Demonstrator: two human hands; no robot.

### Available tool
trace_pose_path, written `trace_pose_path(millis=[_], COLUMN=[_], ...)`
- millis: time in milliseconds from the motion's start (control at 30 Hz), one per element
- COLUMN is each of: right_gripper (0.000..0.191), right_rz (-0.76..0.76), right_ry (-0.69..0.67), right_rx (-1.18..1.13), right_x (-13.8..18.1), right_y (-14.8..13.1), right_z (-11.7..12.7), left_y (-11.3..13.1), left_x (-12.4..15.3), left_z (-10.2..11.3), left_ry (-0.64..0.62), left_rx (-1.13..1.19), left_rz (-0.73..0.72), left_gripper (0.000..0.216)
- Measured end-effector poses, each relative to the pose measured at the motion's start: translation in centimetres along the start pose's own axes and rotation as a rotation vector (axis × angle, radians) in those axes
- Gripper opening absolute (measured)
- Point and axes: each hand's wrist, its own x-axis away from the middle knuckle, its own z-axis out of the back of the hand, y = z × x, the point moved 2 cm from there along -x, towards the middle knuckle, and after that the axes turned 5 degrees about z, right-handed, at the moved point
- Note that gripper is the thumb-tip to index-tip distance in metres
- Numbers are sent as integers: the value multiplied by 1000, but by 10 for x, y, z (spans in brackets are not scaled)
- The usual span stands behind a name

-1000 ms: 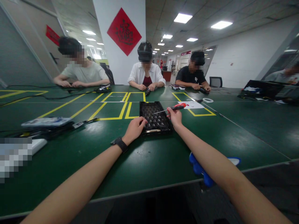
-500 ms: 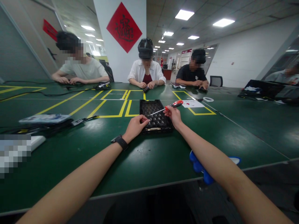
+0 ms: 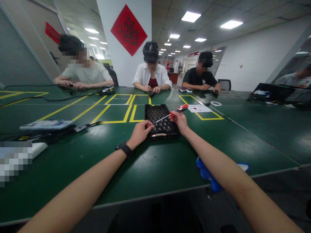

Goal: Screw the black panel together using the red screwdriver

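Observation:
A screwdriver (image 3: 180, 109) with a red and dark handle is gripped near its shank by the closed fingers of my right hand (image 3: 179, 121). Its thin metal shaft slants down to the left, and the tip reaches the fingertips of my left hand (image 3: 142, 132). The left thumb and forefinger are pinched together there; whatever is between them is too small to make out. Under both hands lies a black open case (image 3: 157, 111) with rows of small shiny pieces inside. My left hand is over its left edge, my right hand over its right side.
The green table (image 3: 170, 171) carries yellow tape outlines. On the left lie a pale flat box (image 3: 47, 125) and cables. A blue object (image 3: 205, 171) sits beneath my right forearm at the front edge. A paper sheet (image 3: 199, 108) and white tape roll (image 3: 216, 104) lie beyond. Several people sit around.
My right hand and the screwdriver have shifted slightly left, bringing the tip down against my left fingertips. My left hand stays nearly still. The co-worker at the far right of the table has moved a hand.

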Motion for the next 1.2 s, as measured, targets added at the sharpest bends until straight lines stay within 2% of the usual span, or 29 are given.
trace_pose_path(millis=[600, 967, 1200], right_gripper=[24, 21, 22], right_rz=[-8, 14, 2], right_ry=[29, 11, 7], right_rx=[27, 60, 48], right_x=[0, 2, 2], right_y=[1, -2, -2], right_z=[1, -1, 0], left_y=[-4, -4, -2], left_x=[0, -3, -2], left_z=[-1, 1, 0], left_ry=[14, -60, -50], left_rx=[-17, -58, -64], left_rz=[-15, -15, -23], left_gripper=[17, 16, 16])
